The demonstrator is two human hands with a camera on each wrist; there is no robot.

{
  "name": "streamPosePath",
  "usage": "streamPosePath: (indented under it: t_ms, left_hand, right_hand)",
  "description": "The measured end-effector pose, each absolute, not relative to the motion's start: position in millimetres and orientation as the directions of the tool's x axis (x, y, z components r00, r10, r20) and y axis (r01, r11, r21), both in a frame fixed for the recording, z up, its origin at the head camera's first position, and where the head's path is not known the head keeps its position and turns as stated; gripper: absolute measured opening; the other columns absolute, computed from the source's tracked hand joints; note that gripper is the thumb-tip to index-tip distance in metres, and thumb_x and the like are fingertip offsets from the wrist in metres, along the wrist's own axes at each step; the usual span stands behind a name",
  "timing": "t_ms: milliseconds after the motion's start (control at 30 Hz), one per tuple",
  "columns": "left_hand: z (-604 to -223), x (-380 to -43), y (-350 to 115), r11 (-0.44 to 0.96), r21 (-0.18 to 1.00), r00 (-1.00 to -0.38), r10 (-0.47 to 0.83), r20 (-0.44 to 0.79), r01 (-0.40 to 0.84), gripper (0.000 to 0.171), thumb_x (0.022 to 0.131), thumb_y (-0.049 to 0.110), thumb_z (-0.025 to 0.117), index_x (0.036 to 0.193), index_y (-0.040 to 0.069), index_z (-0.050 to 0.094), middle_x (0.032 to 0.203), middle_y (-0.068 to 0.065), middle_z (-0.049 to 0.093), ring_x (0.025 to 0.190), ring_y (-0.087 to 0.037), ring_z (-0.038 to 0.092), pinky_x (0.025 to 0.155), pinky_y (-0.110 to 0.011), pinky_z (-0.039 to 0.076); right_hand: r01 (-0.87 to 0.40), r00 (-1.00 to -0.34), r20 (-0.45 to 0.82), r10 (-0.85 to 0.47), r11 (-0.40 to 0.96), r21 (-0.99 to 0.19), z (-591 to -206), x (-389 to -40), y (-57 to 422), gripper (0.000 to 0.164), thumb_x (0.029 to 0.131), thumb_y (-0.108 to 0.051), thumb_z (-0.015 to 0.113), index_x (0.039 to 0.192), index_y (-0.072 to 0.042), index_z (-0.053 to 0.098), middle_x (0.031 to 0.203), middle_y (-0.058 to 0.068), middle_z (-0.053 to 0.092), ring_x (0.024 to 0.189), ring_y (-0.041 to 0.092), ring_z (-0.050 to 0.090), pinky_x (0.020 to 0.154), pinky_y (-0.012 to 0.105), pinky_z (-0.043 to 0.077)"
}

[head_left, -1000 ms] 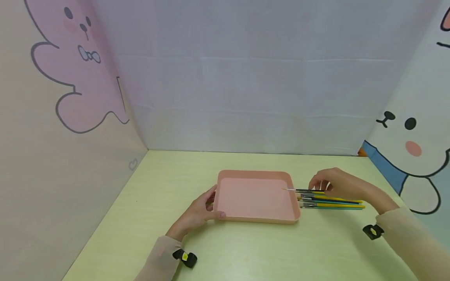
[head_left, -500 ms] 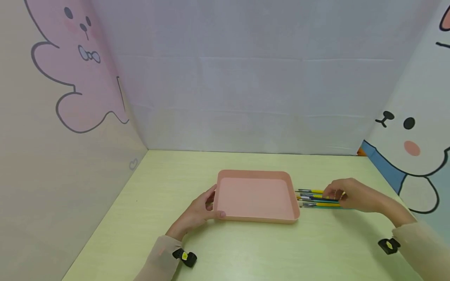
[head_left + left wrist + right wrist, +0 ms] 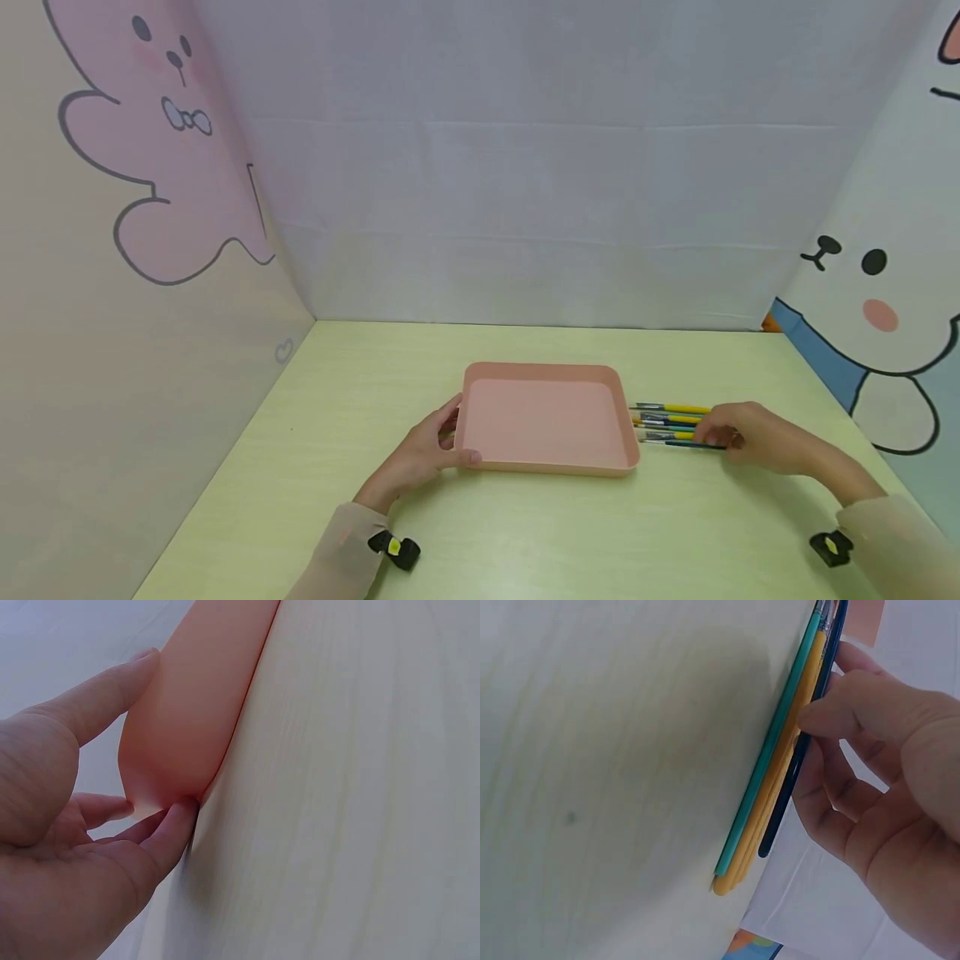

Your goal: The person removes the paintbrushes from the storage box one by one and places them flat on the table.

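My left hand [image 3: 423,454] grips the near-left corner of a shallow pink tray [image 3: 551,421]. In the left wrist view the thumb lies along the rim and the fingertips curl at the bottom edge. My right hand [image 3: 757,433] pinches a slim dark-handled paintbrush [image 3: 780,802] between thumb and fingers, at the near side of a row of paintbrushes. Yellow-handled brushes [image 3: 742,844] and a green-handled brush [image 3: 769,754] lie right beside it. The brush heads point toward the tray's right side; some handles are hidden behind the right hand.
The pale wood-grain table [image 3: 525,533] runs back to a white cloth wall [image 3: 525,208]. A wall panel with a pink cartoon figure [image 3: 165,167] stands at the left, another with a white cartoon figure [image 3: 847,325] at the right. Each sleeve carries a small black wrist device [image 3: 395,550].
My right hand has moved toward me and slightly right, carrying the dark paintbrush from the far side of the row to its near side. My left hand stays on the tray.
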State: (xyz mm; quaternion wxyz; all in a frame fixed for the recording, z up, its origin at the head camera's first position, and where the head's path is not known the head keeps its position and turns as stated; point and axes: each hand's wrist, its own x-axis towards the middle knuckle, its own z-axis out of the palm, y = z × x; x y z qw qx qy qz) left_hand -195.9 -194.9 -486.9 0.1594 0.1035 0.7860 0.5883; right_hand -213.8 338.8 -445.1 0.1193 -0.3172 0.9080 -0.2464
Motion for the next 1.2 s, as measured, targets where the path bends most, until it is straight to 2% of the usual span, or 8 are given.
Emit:
streamPosePath:
  t_ms: [167,300,667,933,1200]
  left_hand:
    - [-486,-195,-196,0.286,0.958,-0.928,0.347,-0.136,-0.033,0.112,0.086,0.022,0.092,0.172,0.019,0.021,0.166,-0.013,0.042,0.149,-0.035,0.048,0.12,-0.048,0.044]
    - [-486,-194,-195,0.287,0.957,-0.929,0.344,-0.138,-0.035,0.111,0.086,0.022,0.092,0.172,0.019,0.021,0.167,-0.013,0.041,0.15,-0.036,0.046,0.121,-0.049,0.043]
    - [-487,-194,-196,0.291,0.956,-0.928,0.345,-0.142,-0.038,0.112,0.086,0.024,0.092,0.172,0.02,0.021,0.167,-0.012,0.041,0.15,-0.035,0.046,0.121,-0.047,0.044]
    - [-487,-194,-196,0.291,0.956,-0.929,0.342,-0.143,-0.04,0.112,0.086,0.025,0.092,0.172,0.021,0.021,0.168,-0.011,0.04,0.151,-0.035,0.045,0.121,-0.048,0.043]
    - [-488,-195,-195,0.288,0.957,-0.929,0.346,-0.132,-0.029,0.111,0.086,0.024,0.092,0.172,0.02,0.021,0.167,-0.012,0.041,0.15,-0.035,0.046,0.121,-0.048,0.043]
  right_hand:
    - [-0.499,-0.78,-0.093,-0.618,0.705,-0.505,-447,-213,340,0.043,0.081,0.016,0.074,0.11,-0.015,0.076,0.096,-0.01,0.062,0.082,0.003,0.051,0.066,0.022,0.047]
    - [-0.49,-0.792,-0.1,-0.603,0.725,-0.484,-450,-212,339,0.042,0.082,0.016,0.074,0.108,-0.016,0.076,0.097,-0.009,0.062,0.083,0.003,0.052,0.067,0.021,0.048]
    - [-0.563,-0.785,0.014,-0.619,0.705,-0.431,-460,-211,342,0.042,0.078,0.018,0.076,0.103,-0.015,0.075,0.096,-0.012,0.063,0.081,0.001,0.052,0.065,0.022,0.051]
    - [-0.561,-0.797,0.033,-0.603,0.719,-0.411,-463,-209,342,0.042,0.078,0.017,0.078,0.101,-0.018,0.075,0.095,-0.013,0.063,0.081,0.001,0.051,0.065,0.022,0.05]
    - [-0.566,-0.807,0.063,-0.588,0.736,-0.372,-461,-207,342,0.045,0.075,0.017,0.081,0.102,-0.019,0.077,0.097,-0.012,0.065,0.084,-0.003,0.057,0.069,0.023,0.057]
